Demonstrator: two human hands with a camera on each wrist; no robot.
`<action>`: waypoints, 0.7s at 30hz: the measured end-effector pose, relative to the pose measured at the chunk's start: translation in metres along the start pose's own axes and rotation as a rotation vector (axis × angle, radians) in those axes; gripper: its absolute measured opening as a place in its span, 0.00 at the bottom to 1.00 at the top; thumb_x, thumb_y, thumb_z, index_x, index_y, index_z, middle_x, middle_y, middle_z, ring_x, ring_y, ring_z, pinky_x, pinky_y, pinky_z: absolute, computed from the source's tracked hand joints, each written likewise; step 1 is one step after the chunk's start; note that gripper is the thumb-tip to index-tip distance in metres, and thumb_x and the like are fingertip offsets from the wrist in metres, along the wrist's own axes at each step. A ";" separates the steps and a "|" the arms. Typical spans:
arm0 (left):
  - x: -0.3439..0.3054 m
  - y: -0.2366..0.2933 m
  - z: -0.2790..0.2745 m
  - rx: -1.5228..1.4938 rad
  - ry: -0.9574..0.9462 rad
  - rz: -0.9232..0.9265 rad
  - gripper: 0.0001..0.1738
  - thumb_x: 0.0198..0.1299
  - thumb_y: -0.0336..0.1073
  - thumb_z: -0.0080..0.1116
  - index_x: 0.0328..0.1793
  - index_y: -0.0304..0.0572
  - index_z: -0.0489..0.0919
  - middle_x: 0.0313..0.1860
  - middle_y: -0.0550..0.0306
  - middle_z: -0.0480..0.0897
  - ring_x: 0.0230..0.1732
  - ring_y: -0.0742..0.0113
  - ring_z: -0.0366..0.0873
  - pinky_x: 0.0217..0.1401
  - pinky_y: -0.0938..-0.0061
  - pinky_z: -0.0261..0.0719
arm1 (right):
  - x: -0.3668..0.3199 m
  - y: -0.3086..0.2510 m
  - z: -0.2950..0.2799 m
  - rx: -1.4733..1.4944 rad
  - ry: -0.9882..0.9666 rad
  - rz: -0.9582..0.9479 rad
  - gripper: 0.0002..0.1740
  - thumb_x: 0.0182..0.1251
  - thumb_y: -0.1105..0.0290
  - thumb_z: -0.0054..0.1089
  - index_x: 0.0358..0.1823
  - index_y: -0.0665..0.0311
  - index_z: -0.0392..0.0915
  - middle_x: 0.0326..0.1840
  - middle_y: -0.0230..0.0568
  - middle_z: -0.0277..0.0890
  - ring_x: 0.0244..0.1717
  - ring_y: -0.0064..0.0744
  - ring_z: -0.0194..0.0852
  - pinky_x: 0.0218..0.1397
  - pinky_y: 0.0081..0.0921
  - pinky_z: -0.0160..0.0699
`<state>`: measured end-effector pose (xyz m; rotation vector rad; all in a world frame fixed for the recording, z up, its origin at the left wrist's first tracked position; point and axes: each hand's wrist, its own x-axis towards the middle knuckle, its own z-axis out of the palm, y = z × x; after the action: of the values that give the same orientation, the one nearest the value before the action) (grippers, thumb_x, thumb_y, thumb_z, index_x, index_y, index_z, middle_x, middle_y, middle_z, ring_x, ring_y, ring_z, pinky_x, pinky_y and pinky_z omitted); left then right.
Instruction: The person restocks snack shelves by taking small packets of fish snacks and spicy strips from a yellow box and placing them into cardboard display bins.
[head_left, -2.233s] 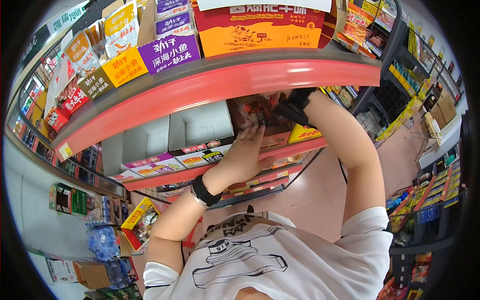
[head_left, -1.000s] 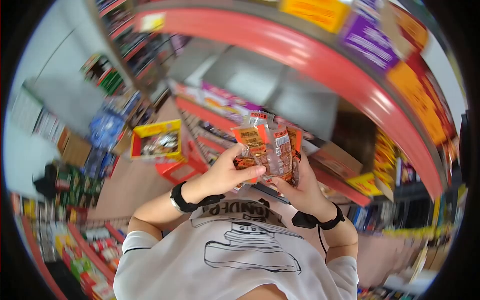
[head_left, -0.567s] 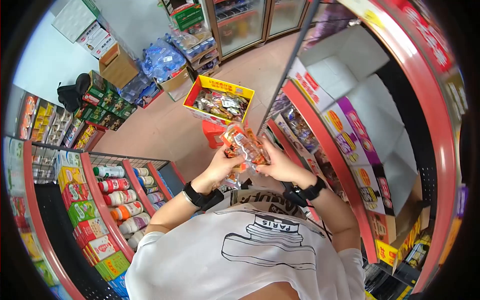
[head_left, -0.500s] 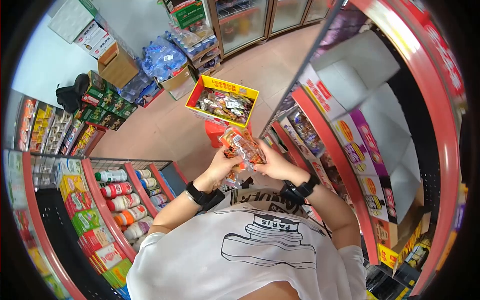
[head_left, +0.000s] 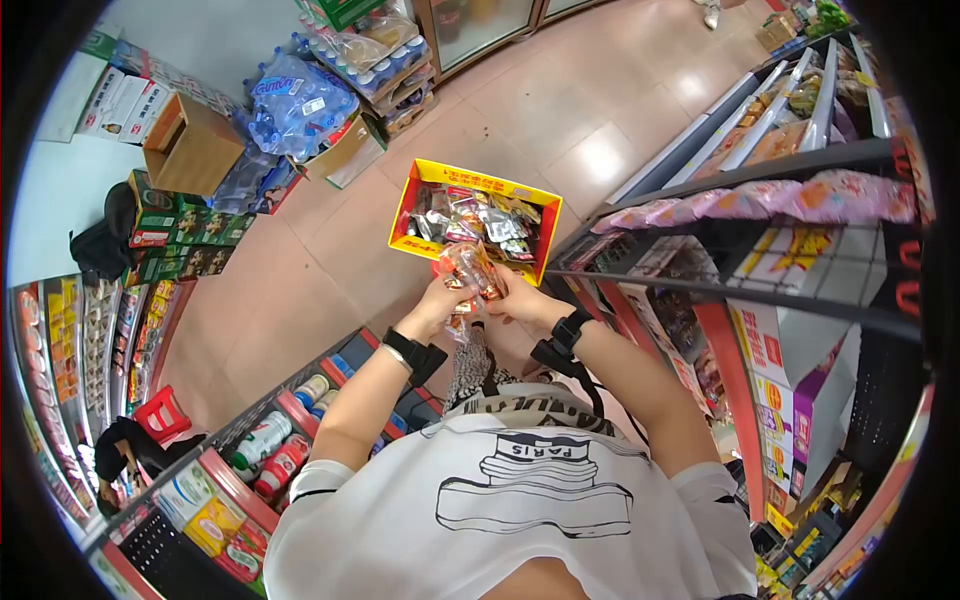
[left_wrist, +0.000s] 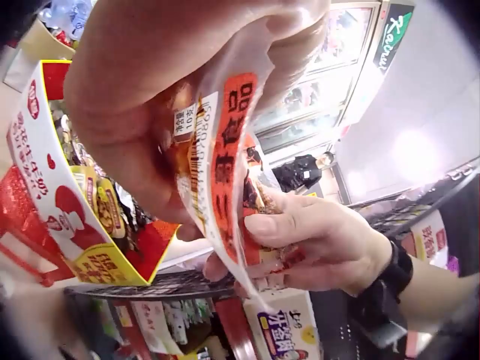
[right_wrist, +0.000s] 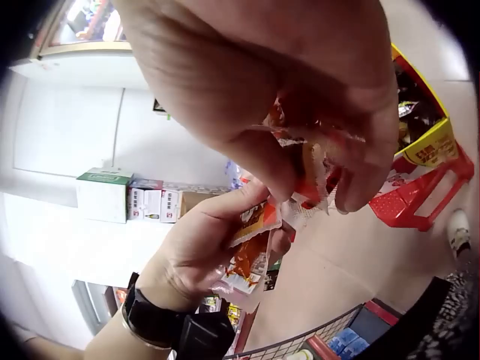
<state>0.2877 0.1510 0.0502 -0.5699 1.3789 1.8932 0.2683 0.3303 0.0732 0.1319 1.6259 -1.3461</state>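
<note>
Both hands hold a bunch of small clear snack packets [head_left: 470, 268] with orange-red labels, in front of the chest. My left hand [head_left: 430, 308] grips them from the left, thumb across the front. On the other side my right hand [head_left: 522, 300] pinches packets; the right wrist view shows its curled fingers [right_wrist: 360, 165] around a red wrapper. One packet [left_wrist: 232, 135] with an orange strip stands up close in the left wrist view. Just beyond the hands is a yellow-rimmed box [head_left: 545, 200] filled with assorted small packets, overlapped by the bunch in the head view.
The box rests on a red stool [right_wrist: 420, 199]. Shelving [head_left: 735, 310] runs along the right, and a lower rack with bottles [head_left: 270, 445] stands at left. Shrink-wrapped water bottles [head_left: 300, 100] and cartons [head_left: 190, 145] line the wall. A person in dark clothes [left_wrist: 300, 172] is farther off.
The hands have left the shelf, where they reached into a box, and now hold packets. The view has swung left toward the yellow-rimmed box, and the hands are now close to it.
</note>
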 end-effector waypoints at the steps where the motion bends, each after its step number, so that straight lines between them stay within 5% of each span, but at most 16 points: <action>1: 0.010 0.000 -0.008 0.000 -0.008 -0.029 0.13 0.57 0.25 0.53 0.49 0.38 0.69 0.34 0.57 0.77 0.29 0.70 0.77 0.27 0.75 0.77 | 0.012 -0.003 0.000 0.003 -0.002 0.005 0.45 0.52 0.75 0.61 0.70 0.55 0.45 0.45 0.36 0.71 0.34 0.24 0.73 0.27 0.23 0.76; 5: 0.056 -0.013 -0.037 -0.086 0.092 0.038 0.11 0.58 0.25 0.50 0.48 0.37 0.70 0.37 0.57 0.77 0.33 0.70 0.77 0.31 0.73 0.77 | 0.055 -0.016 0.005 0.054 0.038 0.052 0.45 0.51 0.74 0.62 0.69 0.54 0.46 0.44 0.36 0.72 0.32 0.24 0.74 0.26 0.23 0.76; 7: 0.084 -0.020 -0.059 -0.105 0.078 -0.004 0.12 0.59 0.26 0.50 0.49 0.38 0.69 0.37 0.57 0.77 0.35 0.68 0.77 0.33 0.70 0.78 | 0.091 -0.009 0.005 0.097 0.121 0.050 0.54 0.40 0.80 0.62 0.71 0.56 0.42 0.41 0.43 0.73 0.26 0.29 0.74 0.17 0.25 0.72; 9: 0.102 -0.015 -0.069 -0.164 0.179 -0.028 0.16 0.57 0.24 0.51 0.52 0.36 0.69 0.39 0.53 0.76 0.36 0.67 0.77 0.37 0.71 0.78 | 0.114 -0.012 0.002 0.056 0.137 0.094 0.56 0.40 0.79 0.64 0.71 0.56 0.41 0.43 0.44 0.73 0.28 0.31 0.74 0.22 0.27 0.74; 11: 0.115 -0.008 -0.075 -0.190 0.221 -0.078 0.18 0.56 0.24 0.51 0.54 0.38 0.69 0.41 0.53 0.76 0.37 0.66 0.76 0.38 0.71 0.78 | 0.134 -0.011 0.002 0.092 0.131 0.107 0.50 0.50 0.71 0.63 0.71 0.52 0.39 0.50 0.40 0.72 0.35 0.29 0.78 0.30 0.31 0.80; 15: 0.158 -0.027 -0.105 -0.133 0.254 0.045 0.25 0.58 0.25 0.50 0.63 0.42 0.63 0.42 0.55 0.76 0.34 0.67 0.76 0.34 0.75 0.76 | 0.169 -0.009 0.007 0.028 0.219 0.091 0.47 0.51 0.68 0.64 0.69 0.54 0.44 0.54 0.42 0.69 0.45 0.34 0.76 0.37 0.38 0.82; 17: 0.151 -0.013 -0.103 -0.063 0.244 -0.070 0.30 0.60 0.25 0.47 0.69 0.47 0.56 0.43 0.54 0.77 0.37 0.67 0.76 0.38 0.74 0.76 | 0.179 -0.004 0.009 0.035 0.223 0.093 0.43 0.52 0.66 0.64 0.67 0.57 0.48 0.54 0.44 0.70 0.48 0.34 0.74 0.42 0.37 0.80; 19: 0.147 -0.011 -0.102 -0.127 0.211 -0.094 0.34 0.61 0.26 0.46 0.72 0.51 0.51 0.47 0.54 0.76 0.40 0.66 0.76 0.41 0.72 0.76 | 0.183 0.001 0.015 0.183 0.304 -0.096 0.43 0.51 0.63 0.66 0.66 0.62 0.51 0.53 0.45 0.70 0.48 0.34 0.73 0.47 0.33 0.77; 21: 0.139 -0.008 -0.094 -0.227 0.434 -0.076 0.33 0.61 0.27 0.48 0.72 0.54 0.53 0.51 0.56 0.73 0.44 0.67 0.74 0.42 0.72 0.76 | 0.170 -0.005 0.017 0.294 0.298 -0.051 0.41 0.52 0.64 0.65 0.65 0.64 0.53 0.53 0.45 0.71 0.50 0.34 0.73 0.50 0.30 0.74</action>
<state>0.1982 0.1039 -0.0837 -1.1848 1.3832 1.9492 0.1880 0.2347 -0.0434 0.4899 1.6708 -1.6613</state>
